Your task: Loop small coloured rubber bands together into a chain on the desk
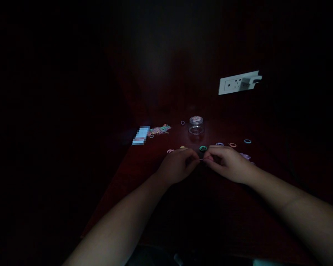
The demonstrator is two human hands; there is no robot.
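Over a dark red table [155, 192], my left hand [180, 165] and my right hand [229, 162] meet, fingertips nearly touching. Both pinch a small pinkish band [202, 159] stretched between them. Just beyond the fingertips lies a green ring [202, 148]. Pink [170, 151] and yellow [182, 147] bands lie by my left hand. Behind my right hand are a purple band [219, 144] and an orange band [232, 145], with a teal ring [247, 141] farther right. Some purple bands [245, 156] are partly hidden by my right hand.
A clear lidded jar [196, 126] stands farther back, with a small ring [182, 122] beside it. A pile of colourful bands [161, 129] lies next to a bright, blurred-out screen [141, 135] at the left edge. A wall socket [233, 85] holds a plug.
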